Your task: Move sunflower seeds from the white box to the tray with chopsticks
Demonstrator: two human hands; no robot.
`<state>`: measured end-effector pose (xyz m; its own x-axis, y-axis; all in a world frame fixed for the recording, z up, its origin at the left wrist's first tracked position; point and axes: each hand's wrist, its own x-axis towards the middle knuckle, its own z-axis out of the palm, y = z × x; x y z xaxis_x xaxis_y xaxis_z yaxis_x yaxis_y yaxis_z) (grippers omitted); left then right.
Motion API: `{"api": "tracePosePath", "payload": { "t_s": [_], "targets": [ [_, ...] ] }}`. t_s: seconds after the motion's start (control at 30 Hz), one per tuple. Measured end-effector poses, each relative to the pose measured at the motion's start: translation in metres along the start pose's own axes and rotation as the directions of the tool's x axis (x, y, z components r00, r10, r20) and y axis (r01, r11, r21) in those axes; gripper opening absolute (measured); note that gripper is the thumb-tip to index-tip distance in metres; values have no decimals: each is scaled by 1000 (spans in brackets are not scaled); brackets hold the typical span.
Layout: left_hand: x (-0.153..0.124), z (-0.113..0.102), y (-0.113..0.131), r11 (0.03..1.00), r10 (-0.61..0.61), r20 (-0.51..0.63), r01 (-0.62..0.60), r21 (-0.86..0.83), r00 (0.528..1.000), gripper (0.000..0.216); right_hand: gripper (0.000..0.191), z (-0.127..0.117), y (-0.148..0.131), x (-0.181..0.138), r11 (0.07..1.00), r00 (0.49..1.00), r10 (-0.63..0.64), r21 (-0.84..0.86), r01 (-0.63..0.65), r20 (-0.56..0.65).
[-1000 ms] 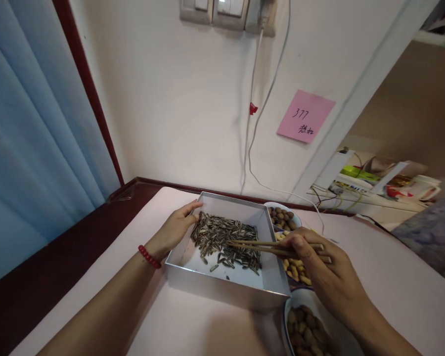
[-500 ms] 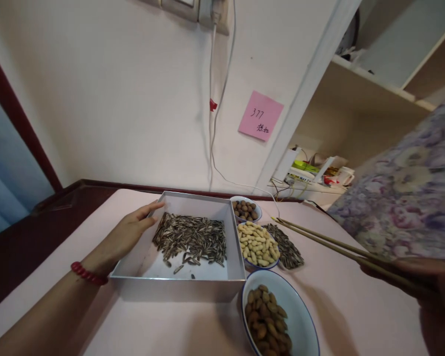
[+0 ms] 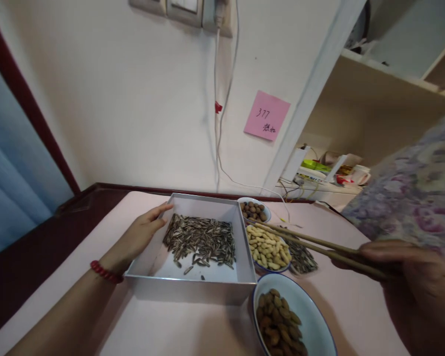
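Observation:
My left hand [image 3: 144, 235] grips the left wall of a square silver box [image 3: 193, 291], its thumb over the rim and its lower fingers hidden outside. Striped sunflower seeds [image 3: 203, 242] cover much of the box's white floor. In my right hand [image 3: 411, 277] is a pair of wooden chopsticks [image 3: 319, 243]. Their tips reach over a bowl of peanuts [image 3: 267, 247], near a bowl of round brown nuts [image 3: 253, 211]; nothing shows between them. Below lies a second heap of sunflower seeds [image 3: 300, 254]. Nearest me stands a blue-rimmed bowl [image 3: 315, 321] holding almonds [image 3: 280, 321].
The pink-covered table [image 3: 356, 301] meets a white wall with a pink note [image 3: 267, 114] and a hanging cable [image 3: 217, 123]. On the right are shelves [image 3: 389, 74] and floral cloth [image 3: 422, 183]. A blue curtain [image 3: 15, 158] hangs at left.
My right hand has moved the chopsticks leftward, so their tips now sit over the peanuts. The view has shifted a little; my left hand stays on the box.

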<state>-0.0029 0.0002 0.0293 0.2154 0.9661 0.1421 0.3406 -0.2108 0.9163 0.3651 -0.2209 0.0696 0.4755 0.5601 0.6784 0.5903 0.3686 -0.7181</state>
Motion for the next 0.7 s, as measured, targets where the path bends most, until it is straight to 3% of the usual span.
{"api": "tracePosePath", "payload": {
  "t_s": [0.07,0.13,0.3,0.6,0.7],
  "targets": [
    [-3,1,3,1000,-10,4,10,-20,1000,49,20,33,-15,-1,999,994,0,-33,4,112],
    [-4,1,4,999,-19,16,20,-32,1000,50,23,63,-27,-3,998,957,30,-60,-13,290],
    [-3,1,0,999,-22,27,23,-36,999,47,29,111,-26,-1,991,821,129,-48,-123,557],
    [-5,1,-6,998,-16,50,19,-64,999,43,30,140,1,2,969,762,231,-71,-238,604],
    [-4,2,-7,997,-13,47,17,-76,999,42,31,143,4,1,962,768,255,-75,-262,588]
  ]
}}
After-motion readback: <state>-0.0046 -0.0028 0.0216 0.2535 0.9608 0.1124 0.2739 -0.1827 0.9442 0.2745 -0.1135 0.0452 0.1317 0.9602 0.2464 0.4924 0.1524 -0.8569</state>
